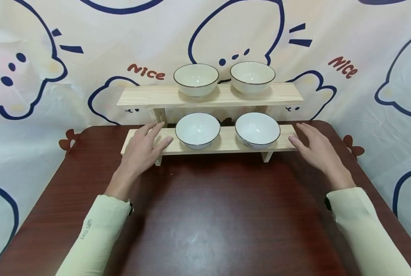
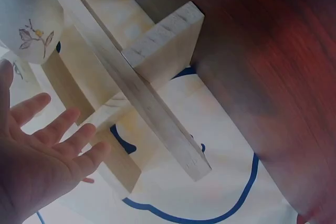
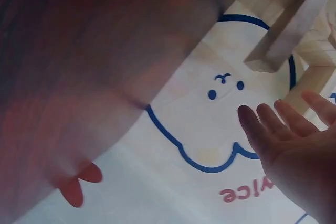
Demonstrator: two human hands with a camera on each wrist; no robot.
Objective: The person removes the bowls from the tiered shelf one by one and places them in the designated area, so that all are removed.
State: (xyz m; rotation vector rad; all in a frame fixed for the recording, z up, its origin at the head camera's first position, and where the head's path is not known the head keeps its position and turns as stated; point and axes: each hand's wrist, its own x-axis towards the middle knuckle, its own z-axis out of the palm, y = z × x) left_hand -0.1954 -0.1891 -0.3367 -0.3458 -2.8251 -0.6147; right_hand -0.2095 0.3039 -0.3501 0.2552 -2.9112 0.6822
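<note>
Two white bowls with dark rims stand on the lower board of a wooden two-tier shelf (image 1: 226, 140): a left one (image 1: 198, 131) and a right one (image 1: 257, 130). Two cream bowls, one left (image 1: 196, 79) and one right (image 1: 252, 77), are on the upper board. My left hand (image 1: 141, 147), fingers spread and holding nothing, is over the lower board's left end, left of the bowls. At that board's right end is my right hand (image 1: 314, 147), its fingers extended around nothing. The left wrist view shows a bowl (image 2: 31, 19) with a flower print beyond my fingers.
The shelf stands at the back of a dark red-brown table (image 1: 205, 214). Behind and beside it hangs a pale cloth (image 1: 136, 38) with blue cartoon outlines and red lettering. Wooden legs (image 1: 266, 156) hold up the lower board.
</note>
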